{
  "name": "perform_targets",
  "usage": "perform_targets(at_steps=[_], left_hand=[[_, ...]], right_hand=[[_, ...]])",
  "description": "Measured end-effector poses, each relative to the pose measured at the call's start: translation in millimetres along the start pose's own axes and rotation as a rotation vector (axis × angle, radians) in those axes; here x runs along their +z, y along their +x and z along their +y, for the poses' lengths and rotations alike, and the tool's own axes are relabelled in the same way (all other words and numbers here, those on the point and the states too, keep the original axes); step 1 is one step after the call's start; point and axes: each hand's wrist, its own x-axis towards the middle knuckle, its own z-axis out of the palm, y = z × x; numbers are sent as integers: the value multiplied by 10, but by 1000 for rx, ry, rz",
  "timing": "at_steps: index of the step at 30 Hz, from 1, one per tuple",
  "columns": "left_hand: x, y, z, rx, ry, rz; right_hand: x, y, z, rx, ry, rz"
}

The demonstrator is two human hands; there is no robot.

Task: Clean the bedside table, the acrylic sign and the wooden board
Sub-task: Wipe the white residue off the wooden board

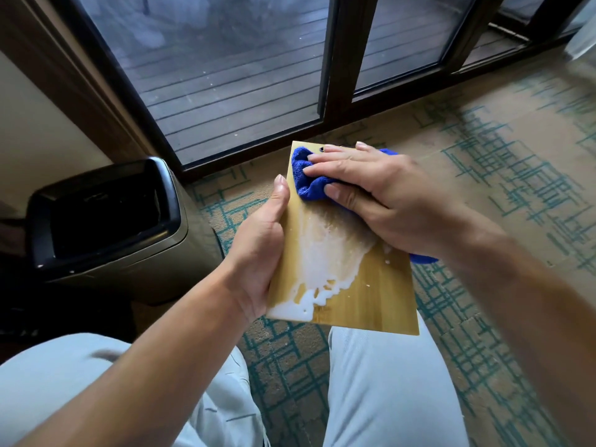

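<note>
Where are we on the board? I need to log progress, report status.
Left hand grips the wooden board by its edge. Right hand presses the blue cloth near the top. White liquid covers the middle. Nothing in the way.

Pale grey-blue trousers [380, 391] of thin fabric are worn on both legs; both forearms are left bare, no sleeves being seen.

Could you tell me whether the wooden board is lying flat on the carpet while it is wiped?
No, the left hand holds the wooden board up above the carpet.

Patterned carpet [483, 175] — a bin [106, 221] stands on it.
</note>
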Motion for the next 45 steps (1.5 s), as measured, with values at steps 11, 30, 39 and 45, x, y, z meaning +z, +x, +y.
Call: perform_targets(at_steps=[11, 30, 39, 45], left_hand=[[140, -93, -96, 61, 77, 88], [152, -205, 70, 73, 257, 67], [130, -207, 55, 34, 232, 62], [92, -197, 147, 103, 166, 78]], right_hand=[[35, 61, 1, 262, -400, 301], [-11, 80, -41, 221, -383, 358], [-239, -75, 307, 273, -191, 476], [-152, -118, 96, 197, -186, 457]])
